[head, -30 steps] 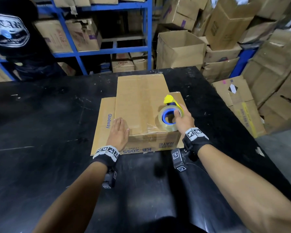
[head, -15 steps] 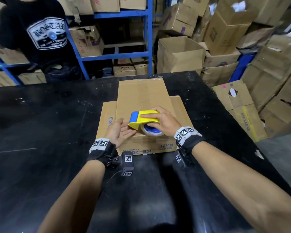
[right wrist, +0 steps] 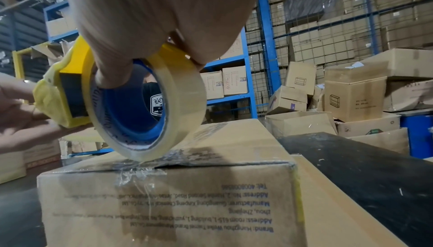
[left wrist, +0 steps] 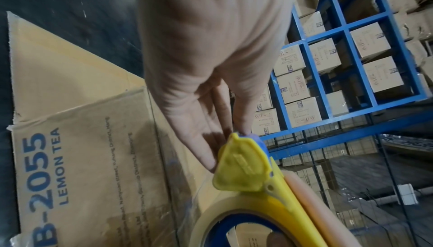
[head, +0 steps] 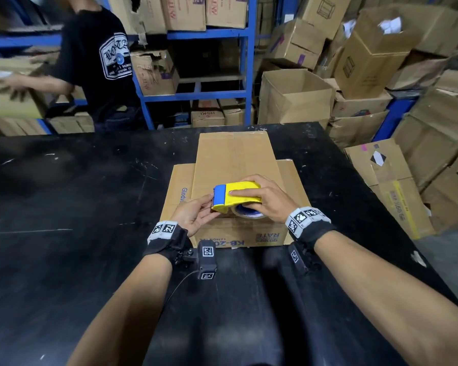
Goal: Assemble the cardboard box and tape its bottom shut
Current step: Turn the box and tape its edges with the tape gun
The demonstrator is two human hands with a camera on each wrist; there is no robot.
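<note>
A brown cardboard box lies on the black table, side flaps spread, old clear tape on its near edge. My right hand grips a yellow and blue tape dispenser, fingers over the top and thumb in the core of the clear tape roll. The roll touches the box at its near top edge. My left hand pinches the dispenser's blue front end, thumb above and fingers below. In the left wrist view the fingers lie against the yellow cutter cover.
A person in a black T-shirt handles a carton at the back left, beyond the table. Blue shelving with cartons stands behind. Piled cardboard boxes crowd the table's right side. The table's right edge runs close to my right arm.
My left hand lifted off the box top and took the dispenser's front end. My right hand turned the dispenser from upright to pointing left and moved it left along the box's near edge.
</note>
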